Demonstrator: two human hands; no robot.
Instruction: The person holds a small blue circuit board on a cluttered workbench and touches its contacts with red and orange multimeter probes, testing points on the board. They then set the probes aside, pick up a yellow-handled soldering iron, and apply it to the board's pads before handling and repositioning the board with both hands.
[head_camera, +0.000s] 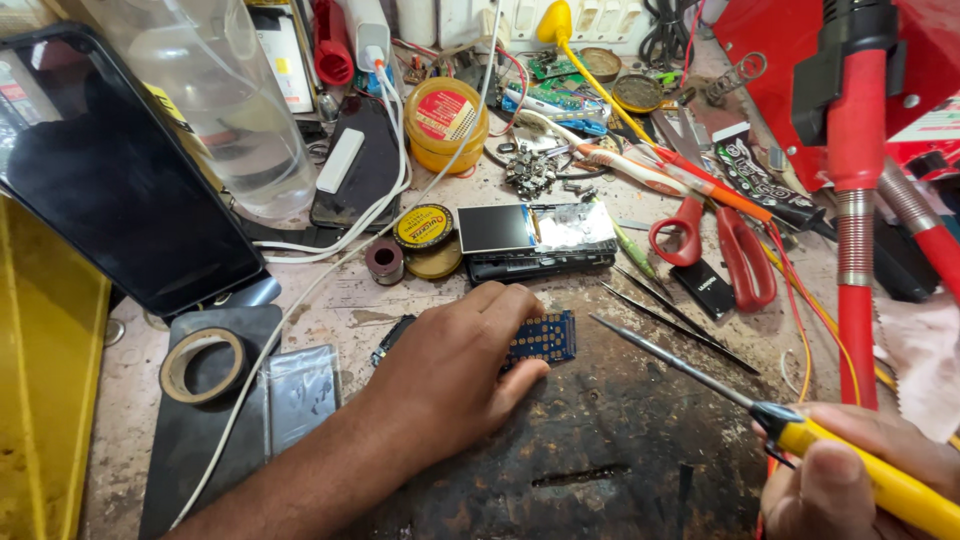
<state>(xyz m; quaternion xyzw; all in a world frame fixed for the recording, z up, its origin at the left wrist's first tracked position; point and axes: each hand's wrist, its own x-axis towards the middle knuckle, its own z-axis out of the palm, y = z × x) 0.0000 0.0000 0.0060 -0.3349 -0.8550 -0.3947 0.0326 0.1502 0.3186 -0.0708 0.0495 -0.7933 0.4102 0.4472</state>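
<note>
Single head-worn view, angled steeply down and forward, close above the cluttered table, red scissors right of centre.
</note>
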